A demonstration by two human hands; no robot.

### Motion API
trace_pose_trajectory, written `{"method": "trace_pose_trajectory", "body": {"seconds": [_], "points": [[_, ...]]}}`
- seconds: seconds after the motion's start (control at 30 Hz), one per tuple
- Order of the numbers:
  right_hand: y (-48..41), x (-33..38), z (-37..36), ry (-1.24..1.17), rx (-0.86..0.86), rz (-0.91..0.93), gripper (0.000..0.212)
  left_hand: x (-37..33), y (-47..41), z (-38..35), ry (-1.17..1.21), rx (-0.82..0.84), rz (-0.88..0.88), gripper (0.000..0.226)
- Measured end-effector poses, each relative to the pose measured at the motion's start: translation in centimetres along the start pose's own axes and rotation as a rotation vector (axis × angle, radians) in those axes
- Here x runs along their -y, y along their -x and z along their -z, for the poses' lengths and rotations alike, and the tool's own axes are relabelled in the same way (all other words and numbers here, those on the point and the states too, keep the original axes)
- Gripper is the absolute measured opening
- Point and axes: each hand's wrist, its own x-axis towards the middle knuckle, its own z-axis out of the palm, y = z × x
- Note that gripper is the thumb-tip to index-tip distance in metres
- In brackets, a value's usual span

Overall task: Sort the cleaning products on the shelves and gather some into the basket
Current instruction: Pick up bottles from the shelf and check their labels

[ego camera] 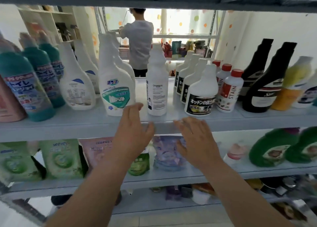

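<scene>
My left hand and my right hand are raised before the edge of the middle shelf, with fingers stretched and loose, holding nothing. Behind them on the lower shelf stand a purple refill pouch and green refill pouches. On the middle shelf, a white spray bottle with green label is just beside my left hand, then come a tall white bottle, white bottles with black labels, red-capped STAIN bottles and black bottles. Far behind stands a person in a white shirt.
</scene>
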Motion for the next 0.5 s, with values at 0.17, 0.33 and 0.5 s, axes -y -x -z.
{"method": "trace_pose_trajectory", "body": {"seconds": [0.17, 0.33, 0.5], "points": [[0.6, -0.8, -0.9, -0.042, -0.003, -0.007, 0.068, -3.0, -4.0, -4.4, 0.161, -0.016, 0.236, 0.097], [0.3, -1.3, -0.7, -0.067, 0.06, -0.002, 0.072, -2.9, -6.3, -6.1, 0.214, -0.147, 0.327, 0.085], [-0.3, -1.9, 0.2, -0.152, 0.119, 0.014, 0.061, -2.8, -6.0, -5.6, 0.25, -0.161, 0.346, 0.071]]}}
